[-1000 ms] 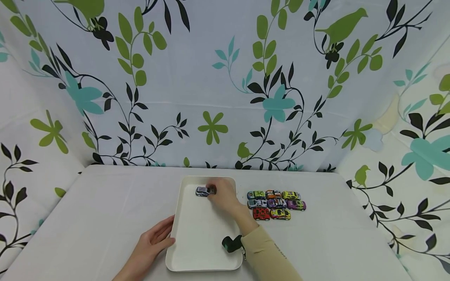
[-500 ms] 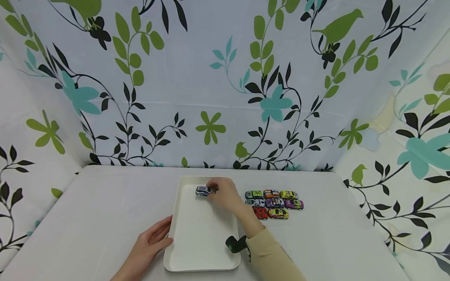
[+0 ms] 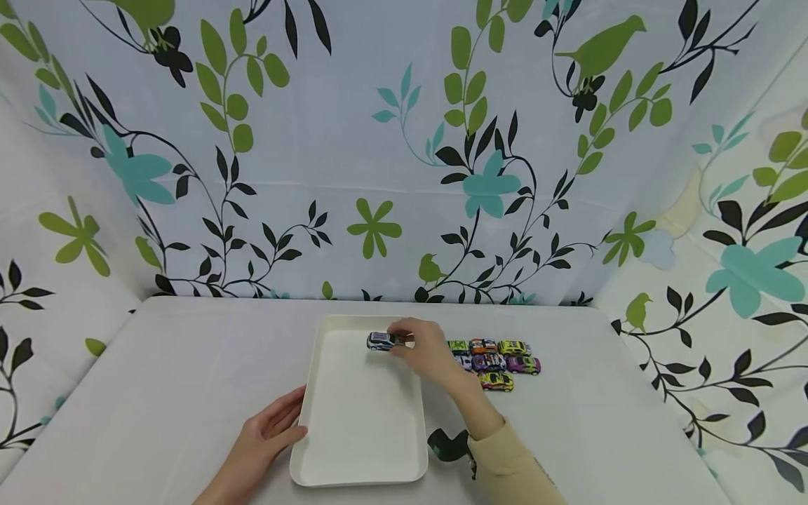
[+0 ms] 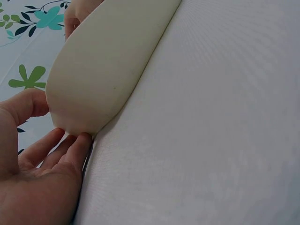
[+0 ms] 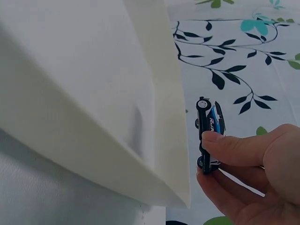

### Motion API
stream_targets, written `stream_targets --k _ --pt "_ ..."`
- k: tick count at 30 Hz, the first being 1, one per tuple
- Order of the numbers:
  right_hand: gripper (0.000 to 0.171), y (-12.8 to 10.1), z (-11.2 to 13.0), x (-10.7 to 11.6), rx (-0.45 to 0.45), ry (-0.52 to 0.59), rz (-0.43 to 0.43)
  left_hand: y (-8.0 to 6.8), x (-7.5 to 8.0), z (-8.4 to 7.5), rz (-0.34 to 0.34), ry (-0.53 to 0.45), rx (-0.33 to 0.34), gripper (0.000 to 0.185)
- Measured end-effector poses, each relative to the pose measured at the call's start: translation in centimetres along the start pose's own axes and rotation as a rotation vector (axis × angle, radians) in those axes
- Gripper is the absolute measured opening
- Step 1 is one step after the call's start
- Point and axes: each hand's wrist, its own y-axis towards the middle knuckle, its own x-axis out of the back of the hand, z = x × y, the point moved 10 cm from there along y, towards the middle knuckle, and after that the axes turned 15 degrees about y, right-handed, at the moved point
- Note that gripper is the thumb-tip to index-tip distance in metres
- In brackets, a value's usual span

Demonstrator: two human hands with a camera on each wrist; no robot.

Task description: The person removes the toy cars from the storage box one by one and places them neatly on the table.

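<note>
A white tray [image 3: 360, 421] lies in the middle of the table in the head view. At its left side my left hand [image 3: 268, 438] holds the edge, the thumb at the rim and the fingers against the outer wall [image 4: 103, 65]. My right hand [image 3: 429, 351] pinches a small toy car [image 3: 381, 341] between thumb and fingers, over the tray's far right part. In the right wrist view the toy car [image 5: 211, 131] shows black, white and blue, with wheels at both ends. My right hand [image 5: 253, 173] covers its middle.
Several colourful toy cars [image 3: 489, 361] sit in close rows right of the tray; my right hand and forearm hide some of them. A black device [image 3: 449, 445] is at my right wrist. Leaf-patterned cloth [image 3: 379, 140] stands behind the white table [image 3: 208, 365].
My right hand has moved right with the toy car, towards the tray's right side, and now hides more of the parked cars. My left hand stays at the tray's edge.
</note>
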Motion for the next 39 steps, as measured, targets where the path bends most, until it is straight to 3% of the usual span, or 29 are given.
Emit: stream_targets --k 9,15,20,39 --pt "0.028 -2.7 -0.6 2.8 -0.009 0.000 -0.031 -0.1 0.1 -0.2 -0.006 0.000 -0.025 0.066" --pt "0.030 -4.9 -2.0 5.4 -0.061 -0.034 -0.082 0.1 0.1 0.1 -0.008 0.011 0.028 0.068" --pt "0.031 -6.5 -3.3 7.5 -0.055 -0.085 -0.116 0.2 0.3 0.3 -0.014 0.025 0.053 0.069" --pt "0.036 -12.9 -7.0 15.0 -0.067 -0.183 -0.262 0.1 0.2 0.2 -0.013 0.009 0.026 0.069"
